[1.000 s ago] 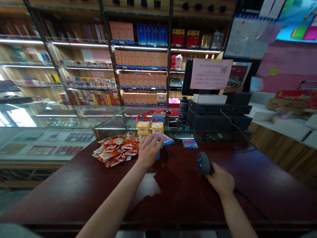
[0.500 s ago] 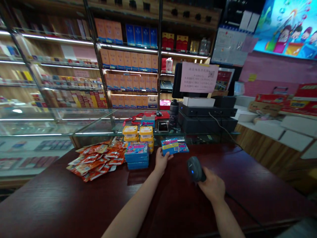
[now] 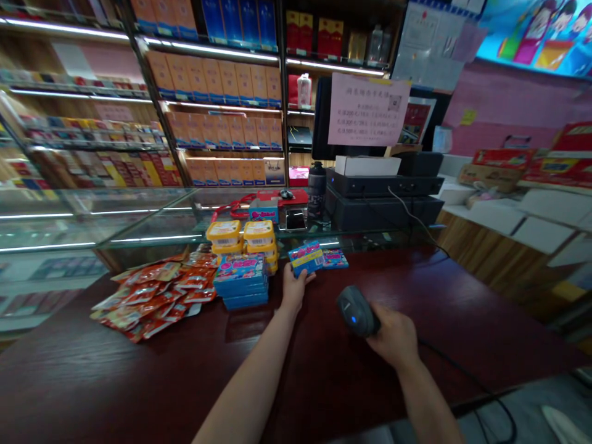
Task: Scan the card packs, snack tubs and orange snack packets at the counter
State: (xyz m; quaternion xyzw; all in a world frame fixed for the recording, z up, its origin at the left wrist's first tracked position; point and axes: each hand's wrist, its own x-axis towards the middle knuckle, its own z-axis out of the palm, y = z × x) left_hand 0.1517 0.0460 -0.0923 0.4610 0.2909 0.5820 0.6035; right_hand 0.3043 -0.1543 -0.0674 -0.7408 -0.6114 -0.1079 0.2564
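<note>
My left hand [image 3: 295, 288] grips a flat blue candy pack [image 3: 306, 259] by its near edge, with a yellow strip and a barcode facing me. Just behind it on the counter lies a second blue pack [image 3: 335, 259]. My right hand [image 3: 396, 336] is closed around the handle of a dark barcode scanner [image 3: 357, 312], whose blue light shows; its head points toward the held pack. Left of my left hand stands a stack of similar blue packs [image 3: 241, 280]. Yellow tubs [image 3: 259, 233] are piled behind that stack, and orange snack packets [image 3: 155, 293] lie heaped farther left.
The dark wooden counter [image 3: 324, 382] meets a glass display case [image 3: 139, 216]. A phone [image 3: 295, 219], a black bottle [image 3: 317, 190] and a monitor with a pink paper sign [image 3: 367, 111] stand at the back. The scanner's cable [image 3: 457, 370] trails right over the counter edge.
The view has tilted down and shifted slightly. My left hand still holds the blue pack, now a little more tilted. The scanner has turned slightly toward the pack.
</note>
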